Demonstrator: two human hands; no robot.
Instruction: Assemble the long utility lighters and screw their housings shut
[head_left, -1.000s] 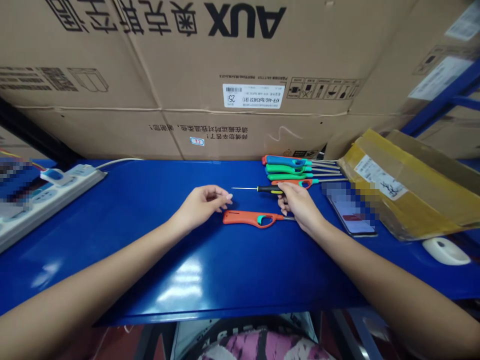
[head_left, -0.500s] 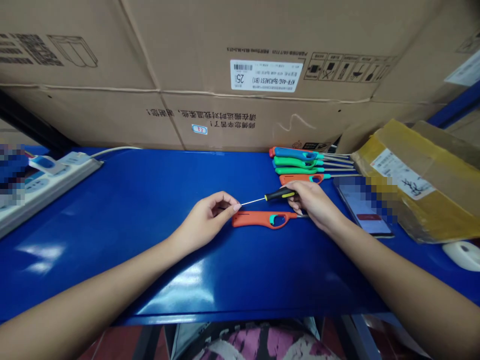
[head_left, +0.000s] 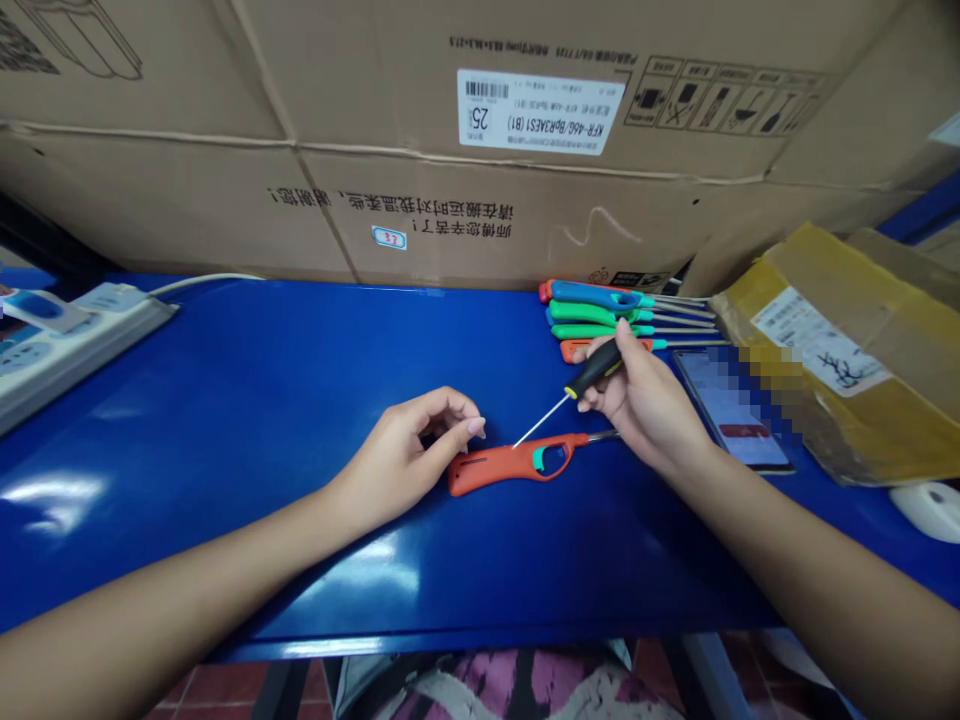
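Observation:
My right hand (head_left: 651,400) grips a screwdriver (head_left: 596,368) by its black and yellow handle. Its thin metal shaft slants down to the left, and the tip appears at the upper edge of an orange gas lighter (head_left: 495,464); whether it touches cannot be told. That lighter lies on the blue table with its teal trigger showing and its metal nozzle running toward my right hand. Just left of the screwdriver tip, my left hand (head_left: 409,445) is closed in a pinch of thumb and forefinger, beside the lighter's handle end. Anything between those fingertips is too small to make out.
Several coloured lighters (head_left: 592,315) are lined up behind my right hand. To the right lie a phone (head_left: 720,390), a yellow-taped carton (head_left: 862,400) and a white mouse (head_left: 930,508). A power strip (head_left: 90,335) sits at left. A large cardboard box (head_left: 420,90) stands along the back.
The screwdriver has swung steeper, its tip moving from my left fingertips to the orange lighter's edge. My right hand has turned upward. The lighter sits slightly lower in view and more tilted.

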